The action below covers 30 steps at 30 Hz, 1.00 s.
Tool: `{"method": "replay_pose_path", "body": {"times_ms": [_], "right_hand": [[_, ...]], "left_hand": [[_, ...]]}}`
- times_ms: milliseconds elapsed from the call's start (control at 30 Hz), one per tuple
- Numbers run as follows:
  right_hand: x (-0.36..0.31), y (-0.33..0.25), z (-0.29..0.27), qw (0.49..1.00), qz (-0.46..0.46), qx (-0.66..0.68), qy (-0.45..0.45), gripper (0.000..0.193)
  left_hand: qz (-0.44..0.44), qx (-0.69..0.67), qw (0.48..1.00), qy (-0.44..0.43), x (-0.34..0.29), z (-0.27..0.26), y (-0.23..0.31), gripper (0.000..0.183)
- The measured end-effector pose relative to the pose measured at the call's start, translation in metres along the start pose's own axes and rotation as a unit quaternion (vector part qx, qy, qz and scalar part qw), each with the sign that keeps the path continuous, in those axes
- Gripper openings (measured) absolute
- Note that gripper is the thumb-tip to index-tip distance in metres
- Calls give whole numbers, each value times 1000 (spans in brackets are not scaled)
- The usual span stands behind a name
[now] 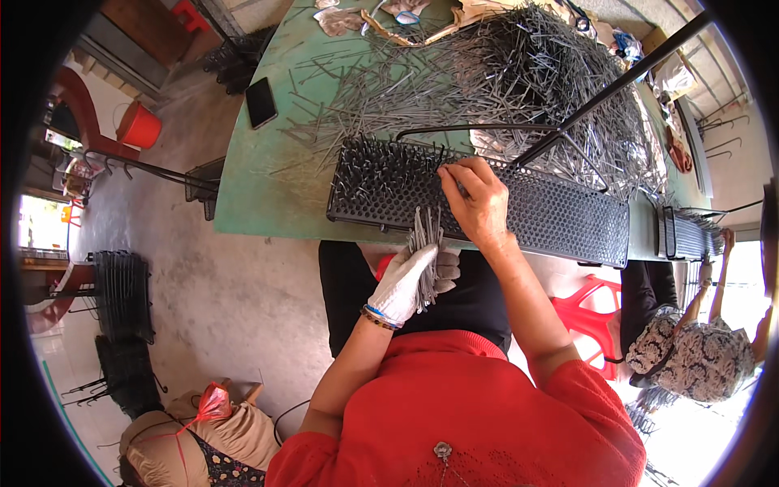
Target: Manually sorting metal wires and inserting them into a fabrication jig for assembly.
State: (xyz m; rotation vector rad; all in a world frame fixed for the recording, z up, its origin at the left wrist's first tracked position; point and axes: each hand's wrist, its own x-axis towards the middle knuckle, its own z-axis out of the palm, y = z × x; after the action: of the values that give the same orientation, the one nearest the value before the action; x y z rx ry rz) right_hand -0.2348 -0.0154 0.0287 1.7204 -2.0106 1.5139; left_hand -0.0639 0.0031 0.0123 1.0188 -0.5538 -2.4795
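Observation:
My left hand (402, 286), in a white glove, is closed round a bundle of thin grey strips (425, 229) just below the table's near edge. A long black perforated metal tray (560, 221) lies along that edge. Many short dark strips (377, 166) stand upright in the holes of its left part, while the holes on the right show bare. My bare right hand (479, 199) is over the middle of the tray, thumb and fingers pinched beside the last standing strips. Whatever is between those fingertips is too small to make out.
Loose strips lie in a big heap (544, 73) across the green table (251, 187). A black rod frame (625, 93) rises from the tray. A phone (261, 103) rests at left. Another person (698, 349) works at a similar tray (690, 234) on the right, near a red stool (588, 321).

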Motion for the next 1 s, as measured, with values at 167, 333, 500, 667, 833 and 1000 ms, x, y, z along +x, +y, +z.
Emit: {"method": "replay_pose_path", "body": {"times_ms": [167,333,500,667,833,1000], "right_hand": [[2,-5,-1,999,-23,-42,-14,7],[4,-5,-2,999,4,-47,-20,9],[-2,-1,1,999,-29,-24,-20,10],[-7,1,-1,998,-9,-42,-46,15],[-7,-3,-4,997,49,-6,-64,19],[-5,-17,-14,996,73,41,-29,18]], "left_hand": [[3,43,999,-10,2,-4,1,22],[-8,34,999,-33,2,-7,2,21],[27,65,997,-22,1,-6,2,22],[25,53,998,-20,2,-10,-1,22],[25,66,997,-23,2,-11,0,21],[45,63,996,-31,-1,-7,4,21]]}}
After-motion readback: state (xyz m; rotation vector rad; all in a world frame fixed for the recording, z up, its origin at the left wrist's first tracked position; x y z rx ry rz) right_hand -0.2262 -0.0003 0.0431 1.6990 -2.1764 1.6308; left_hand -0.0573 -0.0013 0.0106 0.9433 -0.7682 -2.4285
